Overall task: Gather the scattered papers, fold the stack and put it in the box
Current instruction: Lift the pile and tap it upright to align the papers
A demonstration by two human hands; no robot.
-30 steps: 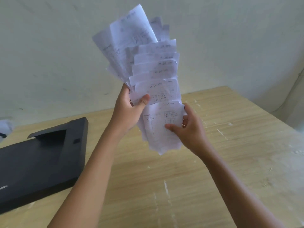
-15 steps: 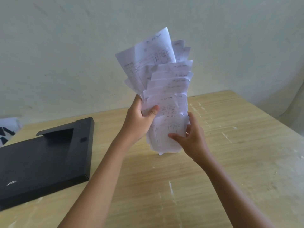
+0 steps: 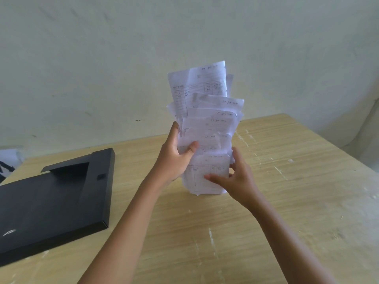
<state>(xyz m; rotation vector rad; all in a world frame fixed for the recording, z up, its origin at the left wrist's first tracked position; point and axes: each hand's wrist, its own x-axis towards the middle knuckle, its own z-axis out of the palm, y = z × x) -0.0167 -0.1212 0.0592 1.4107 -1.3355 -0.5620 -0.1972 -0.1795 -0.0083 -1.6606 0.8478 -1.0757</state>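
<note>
A fanned stack of white printed papers (image 3: 207,124) stands upright, its lower edge resting on or just above the wooden table (image 3: 287,201). My left hand (image 3: 174,158) grips the stack's left side, thumb across the front. My right hand (image 3: 238,179) holds the lower right side, thumb on the front sheet. The sheets are uneven, their top edges stepped one above another. A flat black box (image 3: 53,201) lies to the left on the table, with a flap raised at its far end.
A pale wall rises right behind the table's far edge. The table's right edge runs diagonally at the right. Something white with dark marks (image 3: 8,162) shows beyond the table's left corner.
Both hands have lowered the paper stack from up in the air down to the table surface. The fan of sheets has become more compact.
</note>
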